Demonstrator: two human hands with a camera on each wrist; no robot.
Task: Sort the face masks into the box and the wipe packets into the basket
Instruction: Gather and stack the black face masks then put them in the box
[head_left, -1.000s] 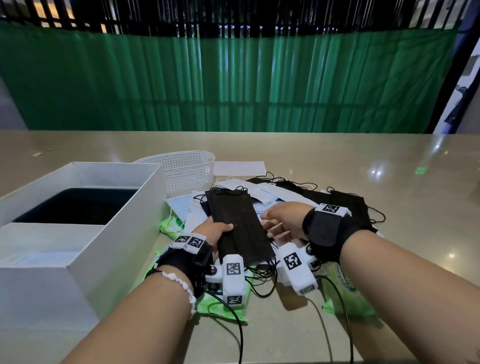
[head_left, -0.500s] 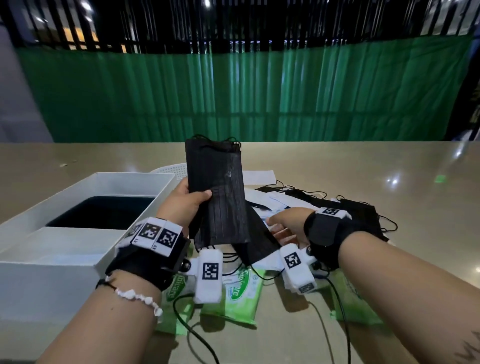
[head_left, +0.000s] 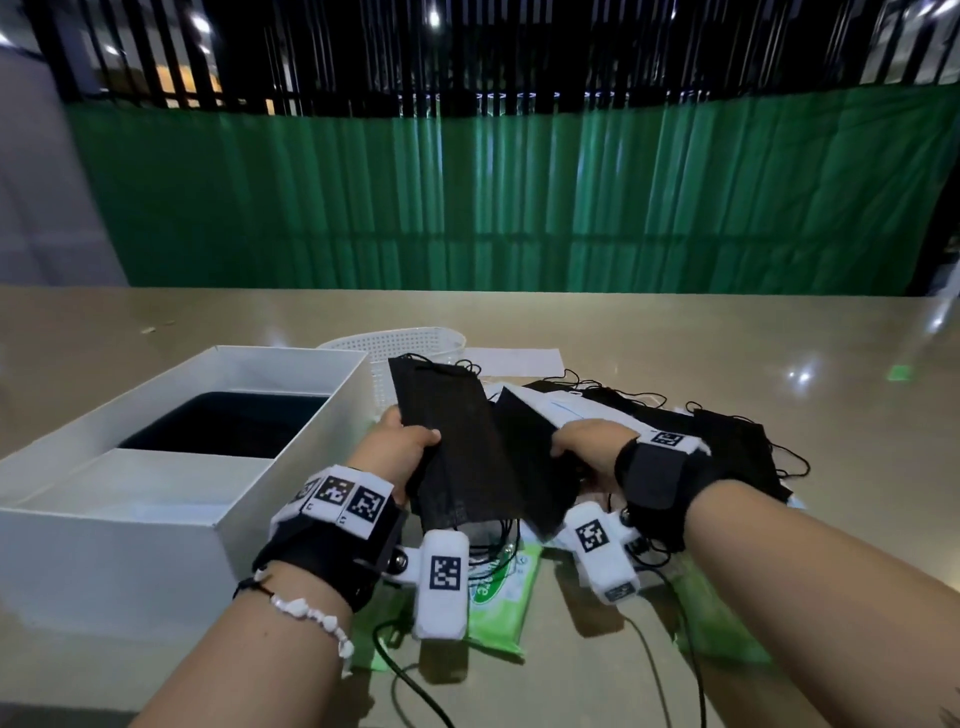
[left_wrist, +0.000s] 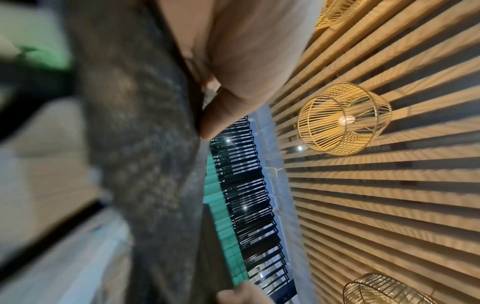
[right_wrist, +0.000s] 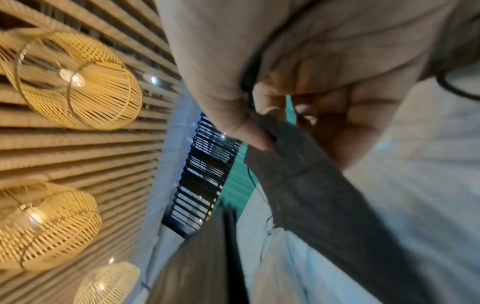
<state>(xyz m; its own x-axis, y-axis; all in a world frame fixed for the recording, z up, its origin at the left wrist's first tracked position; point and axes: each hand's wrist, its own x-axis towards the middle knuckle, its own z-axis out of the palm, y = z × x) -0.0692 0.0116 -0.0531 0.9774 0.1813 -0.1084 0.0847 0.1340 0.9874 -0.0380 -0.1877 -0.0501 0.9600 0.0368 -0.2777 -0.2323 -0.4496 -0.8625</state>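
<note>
My left hand (head_left: 402, 447) grips a black face mask (head_left: 452, 441), lifted and tilted over the pile; its thumb presses the fabric (left_wrist: 145, 164) in the left wrist view. My right hand (head_left: 587, 452) pinches the edge of a second black mask (head_left: 530, 467), seen between thumb and fingers (right_wrist: 262, 135) in the right wrist view. More black and white masks (head_left: 727, 441) lie in a heap on the table. Green wipe packets (head_left: 498, 597) lie under my wrists. The white box (head_left: 291, 426) stands at the left. The white basket (head_left: 410, 343) sits behind the pile.
A white sheet of paper (head_left: 514, 358) lies behind the masks. Camera cables (head_left: 670, 660) trail from both wrists towards me. The tan table (head_left: 779, 332) runs back to a green curtain.
The left hand first raised the black mask upright off the pile, then lowered and tilted it. The right hand has taken hold of a second black mask's edge.
</note>
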